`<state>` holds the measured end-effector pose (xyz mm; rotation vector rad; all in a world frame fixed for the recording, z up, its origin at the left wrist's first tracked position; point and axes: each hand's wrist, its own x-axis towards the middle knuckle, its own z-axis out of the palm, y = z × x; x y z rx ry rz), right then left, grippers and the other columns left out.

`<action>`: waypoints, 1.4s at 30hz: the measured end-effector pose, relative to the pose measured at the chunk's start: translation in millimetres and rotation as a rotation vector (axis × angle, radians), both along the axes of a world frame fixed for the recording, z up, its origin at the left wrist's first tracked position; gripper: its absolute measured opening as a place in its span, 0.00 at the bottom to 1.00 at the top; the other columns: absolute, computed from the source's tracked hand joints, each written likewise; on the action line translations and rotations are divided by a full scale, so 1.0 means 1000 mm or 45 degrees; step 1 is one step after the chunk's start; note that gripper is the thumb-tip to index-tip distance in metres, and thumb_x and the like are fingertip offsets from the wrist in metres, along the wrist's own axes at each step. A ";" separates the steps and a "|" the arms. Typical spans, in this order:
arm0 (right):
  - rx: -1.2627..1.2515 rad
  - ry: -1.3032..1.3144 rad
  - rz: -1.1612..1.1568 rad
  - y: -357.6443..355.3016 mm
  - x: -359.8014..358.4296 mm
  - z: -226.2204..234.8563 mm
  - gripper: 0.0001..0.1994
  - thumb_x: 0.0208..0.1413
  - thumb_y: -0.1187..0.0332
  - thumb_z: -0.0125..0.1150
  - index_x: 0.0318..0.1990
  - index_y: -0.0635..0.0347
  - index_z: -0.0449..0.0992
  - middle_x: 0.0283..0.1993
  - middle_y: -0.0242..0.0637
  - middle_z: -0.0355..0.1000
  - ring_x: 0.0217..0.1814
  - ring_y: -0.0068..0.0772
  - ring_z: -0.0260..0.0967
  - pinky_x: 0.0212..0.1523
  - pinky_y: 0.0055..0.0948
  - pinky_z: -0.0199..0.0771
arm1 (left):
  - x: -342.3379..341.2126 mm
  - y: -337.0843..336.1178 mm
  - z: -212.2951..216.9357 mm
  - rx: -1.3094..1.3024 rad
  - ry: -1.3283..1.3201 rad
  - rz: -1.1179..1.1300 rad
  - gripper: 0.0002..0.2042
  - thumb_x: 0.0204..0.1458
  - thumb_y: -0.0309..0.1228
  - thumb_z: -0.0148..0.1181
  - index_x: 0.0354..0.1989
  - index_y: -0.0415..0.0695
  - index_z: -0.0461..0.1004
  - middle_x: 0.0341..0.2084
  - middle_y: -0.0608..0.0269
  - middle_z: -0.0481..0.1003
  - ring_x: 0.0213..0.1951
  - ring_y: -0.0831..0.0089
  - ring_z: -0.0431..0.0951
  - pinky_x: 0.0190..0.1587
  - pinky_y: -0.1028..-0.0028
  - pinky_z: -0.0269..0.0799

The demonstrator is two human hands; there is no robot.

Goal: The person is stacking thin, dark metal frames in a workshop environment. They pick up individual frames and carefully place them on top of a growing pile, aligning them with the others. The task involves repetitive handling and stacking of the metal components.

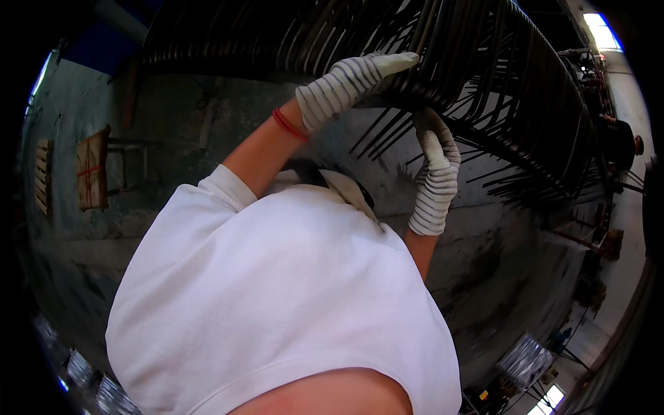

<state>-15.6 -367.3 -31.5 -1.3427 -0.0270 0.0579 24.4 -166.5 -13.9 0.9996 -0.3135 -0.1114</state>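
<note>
A dense row of dark, bent metal rods (pixel 477 62) hangs across the top and right, with loose ends pointing down toward me. My left hand (pixel 353 79), in a white and grey striped glove, reaches up against these rods. Its visible finger is stretched out to the right, while the other fingertips are hidden. Lower and to the right, my right hand (pixel 437 166) wears a matching glove with darkened fingertips. Its thumb and fingers close together at the lower rod ends, seemingly round one rod; the grip itself is partly hidden in shadow.
A brown wrapped bundle with a red strap (pixel 91 169) stands at the left beside a slatted wooden pallet (pixel 43 176). Grey concrete floor (pixel 228 131) lies beneath. A shiny wrapped stack (pixel 526 360) is at the lower right. Another person (pixel 619 142) shows at the far right.
</note>
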 end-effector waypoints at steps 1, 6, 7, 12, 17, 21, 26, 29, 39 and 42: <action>0.008 -0.024 0.034 0.001 0.002 -0.003 0.19 0.55 0.74 0.56 0.55 0.67 0.70 0.52 0.39 0.72 0.55 0.27 0.68 0.58 0.24 0.63 | -0.002 -0.002 0.006 -0.030 0.066 0.020 0.17 0.59 0.39 0.52 0.50 0.40 0.73 0.41 0.66 0.75 0.42 0.82 0.74 0.48 0.83 0.69; 0.072 -0.005 -0.016 0.010 -0.001 0.000 0.21 0.52 0.80 0.58 0.55 0.72 0.68 0.54 0.47 0.70 0.58 0.34 0.67 0.61 0.26 0.65 | -0.004 0.001 0.018 0.005 0.171 0.026 0.17 0.56 0.43 0.57 0.46 0.44 0.76 0.36 0.68 0.76 0.37 0.83 0.74 0.42 0.84 0.71; 0.074 0.005 -0.023 0.012 -0.002 0.002 0.21 0.51 0.80 0.58 0.54 0.72 0.68 0.54 0.46 0.70 0.57 0.34 0.68 0.60 0.25 0.65 | -0.006 0.002 0.022 0.013 0.185 0.027 0.17 0.55 0.43 0.57 0.46 0.44 0.77 0.35 0.68 0.76 0.37 0.83 0.74 0.42 0.84 0.71; 0.143 -0.003 0.040 0.016 -0.001 0.008 0.21 0.51 0.80 0.58 0.54 0.71 0.68 0.54 0.44 0.70 0.56 0.30 0.68 0.59 0.22 0.64 | -0.011 0.012 0.033 0.263 0.143 -0.024 0.20 0.64 0.37 0.39 0.62 0.44 0.60 0.58 0.61 0.65 0.60 0.73 0.65 0.62 0.74 0.61; 0.105 -0.020 0.115 0.020 0.005 0.015 0.23 0.50 0.76 0.59 0.56 0.71 0.67 0.55 0.45 0.70 0.58 0.34 0.67 0.62 0.28 0.63 | -0.005 0.024 0.015 0.311 -0.207 0.060 0.21 0.64 0.38 0.38 0.63 0.44 0.60 0.58 0.61 0.65 0.58 0.73 0.67 0.61 0.75 0.63; 0.126 -0.034 0.119 0.028 0.011 0.020 0.24 0.50 0.74 0.58 0.57 0.69 0.67 0.56 0.45 0.69 0.60 0.36 0.65 0.63 0.32 0.62 | 0.000 0.025 0.011 -0.005 -0.218 0.047 0.20 0.61 0.39 0.46 0.57 0.41 0.67 0.52 0.60 0.71 0.54 0.73 0.71 0.58 0.75 0.67; 0.160 -0.076 0.179 0.032 0.021 0.017 0.24 0.49 0.75 0.59 0.57 0.68 0.67 0.56 0.44 0.69 0.60 0.37 0.65 0.63 0.34 0.62 | 0.014 0.026 0.012 -0.079 0.062 -0.097 0.19 0.61 0.40 0.48 0.55 0.42 0.69 0.48 0.61 0.73 0.50 0.74 0.74 0.55 0.76 0.70; 0.192 -0.141 0.237 0.032 0.025 0.013 0.25 0.48 0.75 0.60 0.56 0.68 0.67 0.56 0.45 0.69 0.60 0.37 0.65 0.63 0.35 0.62 | 0.017 0.033 0.010 -0.238 -0.008 -0.222 0.19 0.60 0.40 0.50 0.54 0.42 0.70 0.46 0.62 0.75 0.47 0.76 0.76 0.53 0.77 0.71; 0.150 -0.124 0.268 0.032 0.030 0.018 0.24 0.49 0.75 0.57 0.57 0.70 0.66 0.57 0.48 0.68 0.60 0.41 0.65 0.63 0.38 0.61 | 0.011 0.040 0.001 0.006 -0.395 -0.118 0.18 0.64 0.35 0.40 0.60 0.45 0.64 0.51 0.61 0.72 0.51 0.74 0.74 0.54 0.76 0.71; 0.138 -0.121 0.269 0.030 0.029 0.016 0.24 0.49 0.76 0.58 0.57 0.70 0.66 0.56 0.48 0.68 0.60 0.41 0.65 0.63 0.38 0.62 | 0.011 0.039 -0.001 -0.003 -0.431 -0.148 0.18 0.63 0.35 0.40 0.59 0.45 0.66 0.49 0.62 0.73 0.49 0.74 0.75 0.53 0.76 0.72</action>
